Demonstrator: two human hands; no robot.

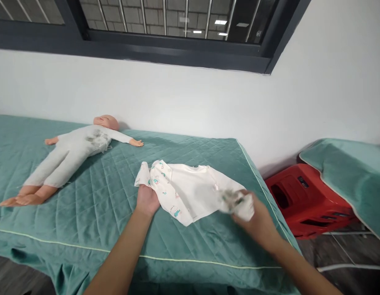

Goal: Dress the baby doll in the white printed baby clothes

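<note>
A small white baby shirt [190, 186] with a printed pattern of little figures lies spread on the green quilted cover. My left hand [147, 200] is at the shirt's left side, closed on the printed sleeve; its fingertips are hidden by the cloth. On the other side, my right hand [254, 217] grips a printed part of the shirt, which is smeared by motion. The front is folded open, so the plain white inside shows in the middle. To the left, a baby doll [74, 143] in a pale bodysuit lies on its back, apart from both hands.
The green quilted cover [103, 209] has a pale piped edge near me. A white wall and a dark-framed window [177, 49] stand behind it. At the right are a red plastic stool [303, 196] and another green cover [346, 176].
</note>
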